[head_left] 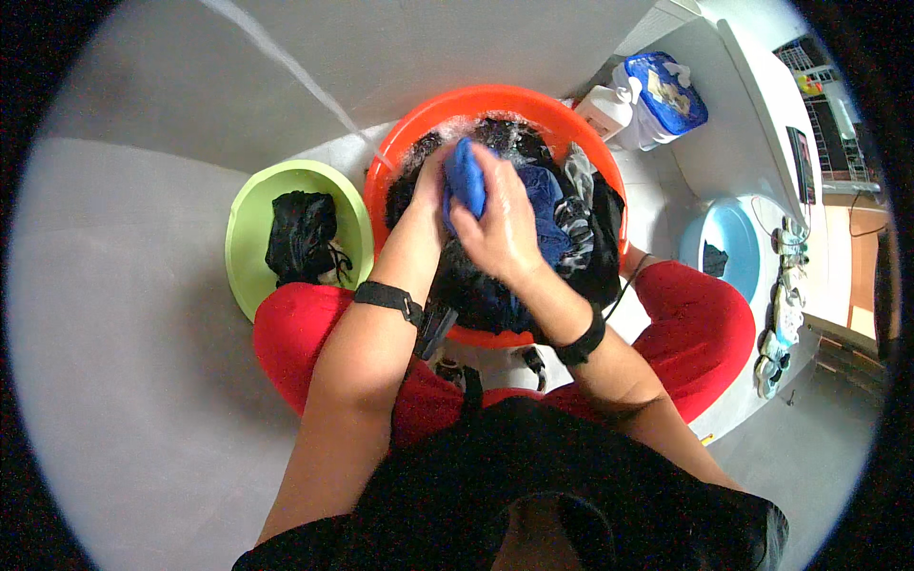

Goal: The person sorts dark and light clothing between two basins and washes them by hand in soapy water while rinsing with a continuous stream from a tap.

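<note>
Over the orange tub (621, 200), a wet, bright blue piece of cloth (465, 179) is gripped between both hands. My right hand (502, 221) is closed round its right side, thumb across the lower part. On the other side my left hand (431, 178) presses against the cloth, its fingers mostly hidden behind it. Under the hands lie soaked clothes: a navy blue garment (545, 205), a black and grey patterned garment (577, 224) and several black ones. Suds (519, 119) float at the tub's far side.
A green basin (249, 205) with black clothing (303, 233) stands left of the tub. Back right are a white bottle (606, 112) and a blue-lidded container (690, 109). Further right stand a light blue basin (747, 247) and a row of shoes (785, 314). A grey wall (419, 48) rises behind.
</note>
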{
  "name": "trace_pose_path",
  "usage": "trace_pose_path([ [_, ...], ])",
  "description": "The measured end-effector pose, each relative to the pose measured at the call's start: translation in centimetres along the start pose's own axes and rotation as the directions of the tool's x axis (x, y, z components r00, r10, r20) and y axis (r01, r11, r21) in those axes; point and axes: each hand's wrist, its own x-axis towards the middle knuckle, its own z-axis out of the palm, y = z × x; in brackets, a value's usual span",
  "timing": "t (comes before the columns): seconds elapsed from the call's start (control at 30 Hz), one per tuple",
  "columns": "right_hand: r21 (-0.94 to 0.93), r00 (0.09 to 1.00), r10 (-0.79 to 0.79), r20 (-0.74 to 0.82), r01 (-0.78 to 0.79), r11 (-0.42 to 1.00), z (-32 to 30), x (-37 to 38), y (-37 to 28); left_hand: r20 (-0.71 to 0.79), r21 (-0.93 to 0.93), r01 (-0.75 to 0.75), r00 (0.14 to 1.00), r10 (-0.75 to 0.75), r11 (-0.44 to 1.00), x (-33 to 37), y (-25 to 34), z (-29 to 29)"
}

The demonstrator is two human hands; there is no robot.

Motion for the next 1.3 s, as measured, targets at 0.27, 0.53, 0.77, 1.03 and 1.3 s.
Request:
trace_pose_path([
  [0.27,-0.343,0.853,0.342,0.394,-0.208,0.916,0.3,4.8,12.3,-0.292,0.330,-0.035,0.947,0.137,0.943,-0.7,-3.2,3.9],
  [0.53,-0.661,0.845,0.434,0.314,-0.133,0.739,-2.8,12.3,14.5,-0.351,0.417,0.107,0.935,0.051,0.902,-3.0,0.1,5.2],
  [0.77,-0.606,0.407,0.470,0.784,0.334,0.722,9.4,7.9,23.3,-0.371,0.780,0.164,0.899,0.235,0.604,-1.9,-2.6,1.3],
  [1.03,-0.770,0.649,0.458,0.608,0.343,0.538,13.1,10.0,28.0,-0.086,0.884,-0.073,0.946,0.314,0.462,-1.5,-5.6,-2.4],
  [1.3,-0.462,0.881,0.302,0.363,-0.112,0.880,6.3,10.4,19.8,-0.332,0.308,0.185,0.940,-0.076,0.933,-2.3,-1.4,0.1],
])
